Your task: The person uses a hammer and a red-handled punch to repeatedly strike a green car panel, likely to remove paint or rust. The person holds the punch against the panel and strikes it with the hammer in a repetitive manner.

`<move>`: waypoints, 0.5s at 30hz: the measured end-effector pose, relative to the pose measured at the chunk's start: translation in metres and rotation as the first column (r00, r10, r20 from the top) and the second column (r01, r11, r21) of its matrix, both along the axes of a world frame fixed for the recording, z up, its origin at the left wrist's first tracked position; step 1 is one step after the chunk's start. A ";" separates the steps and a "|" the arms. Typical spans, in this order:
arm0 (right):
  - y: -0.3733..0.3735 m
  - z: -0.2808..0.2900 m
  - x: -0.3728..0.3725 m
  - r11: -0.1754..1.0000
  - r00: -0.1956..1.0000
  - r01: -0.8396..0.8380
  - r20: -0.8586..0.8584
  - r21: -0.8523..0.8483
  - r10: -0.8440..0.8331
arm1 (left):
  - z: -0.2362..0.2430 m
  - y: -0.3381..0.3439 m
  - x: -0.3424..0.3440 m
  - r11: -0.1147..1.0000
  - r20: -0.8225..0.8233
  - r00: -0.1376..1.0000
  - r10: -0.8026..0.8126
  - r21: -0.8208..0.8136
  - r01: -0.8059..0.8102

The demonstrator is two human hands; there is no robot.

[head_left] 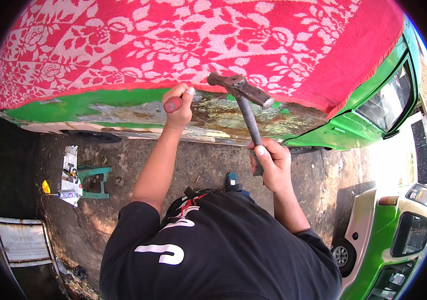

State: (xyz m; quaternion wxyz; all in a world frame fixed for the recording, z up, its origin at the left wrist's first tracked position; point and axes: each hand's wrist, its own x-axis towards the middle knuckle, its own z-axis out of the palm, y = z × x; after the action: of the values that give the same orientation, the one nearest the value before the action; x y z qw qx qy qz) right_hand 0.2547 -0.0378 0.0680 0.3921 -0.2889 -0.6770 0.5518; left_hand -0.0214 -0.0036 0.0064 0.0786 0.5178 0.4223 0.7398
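Note:
My right hand (274, 162) is closed round the lower handle of a hammer (249, 116), whose dark steel head stands raised in front of the van's side. In my left hand (180, 116), a tool with a rounded red handle (173, 104) is gripped, its butt end facing me. The fist hides its tip, so its kind cannot be told. Both hands are at the flank of a green van (63, 107), where paint is stripped to a scraped, rusty patch (218, 114). Over the van's top hangs a red towel-like cloth (183, 45) with pale flowers.
On the concrete ground, left, are a green plastic stool (93, 181), a printed sheet (70, 175) and a small can (67, 194). A framed white board (23, 242) stands at lower left. Another green-and-white van (381, 240) is parked at lower right.

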 end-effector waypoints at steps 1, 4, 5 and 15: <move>0.000 0.000 0.000 1.000 1.000 0.001 0.003 0.000 -0.001 | -0.001 0.000 -0.001 1.000 0.006 1.000 -0.007 0.001 0.007; 0.002 -0.002 0.001 1.000 1.000 0.000 0.010 0.002 0.000 | -0.001 0.000 -0.003 1.000 -0.049 0.999 0.014 0.012 -0.013; 0.002 -0.003 0.002 0.999 0.999 0.006 0.043 0.040 -0.008 | -0.001 0.000 -0.002 1.000 -0.063 0.998 0.008 0.022 -0.007; -0.021 -0.083 0.036 0.927 0.984 -0.003 0.165 0.376 -0.064 | -0.023 0.000 0.019 0.986 -0.517 0.853 0.066 0.167 0.025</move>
State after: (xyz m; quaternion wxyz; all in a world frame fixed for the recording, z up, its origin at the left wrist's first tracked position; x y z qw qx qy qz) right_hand 0.2909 -0.0583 -0.0155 0.3879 -0.2663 -0.7969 0.3788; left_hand -0.0025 -0.0039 -0.0166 -0.0903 0.6988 0.3696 0.6057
